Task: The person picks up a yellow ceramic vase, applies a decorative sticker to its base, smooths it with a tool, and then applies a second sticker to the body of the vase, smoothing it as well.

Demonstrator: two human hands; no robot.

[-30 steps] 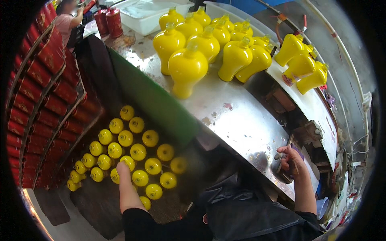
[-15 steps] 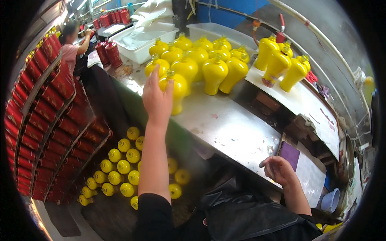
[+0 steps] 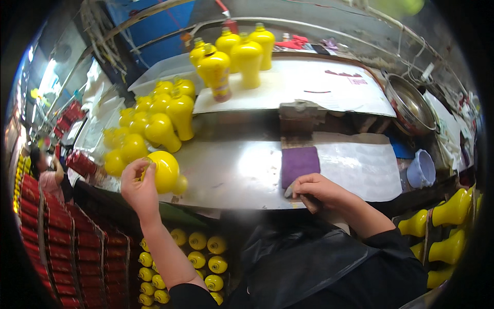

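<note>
My left hand (image 3: 138, 186) pinches the neck of a glossy yellow bottle (image 3: 165, 172) with a round shoulder and narrower foot. The bottle leans toward me over the left part of the metal worktop (image 3: 226, 177). Its neck is mostly hidden by my fingers. Behind it, several similar yellow bottles (image 3: 177, 110) stand close together. My right hand (image 3: 321, 191) is curled at the worktop's front edge, beside a folded purple cloth (image 3: 300, 164). Its fingertips look greyish, and whatever they hold, if anything, cannot be made out.
A raised white board (image 3: 309, 85) carries several yellow bottles (image 3: 248, 62). To the right lie a white sheet (image 3: 355, 165), a lilac bucket (image 3: 421, 169) and a metal basin (image 3: 409, 103). Yellow bottles (image 3: 217, 264) fill the floor area below; red containers (image 3: 77, 257) are stacked left, near another person (image 3: 50, 177).
The view has swung to the right. My left hand now grips the bottle's neck and has tilted the bottle. My right hand is now next to the purple cloth, more tightly curled.
</note>
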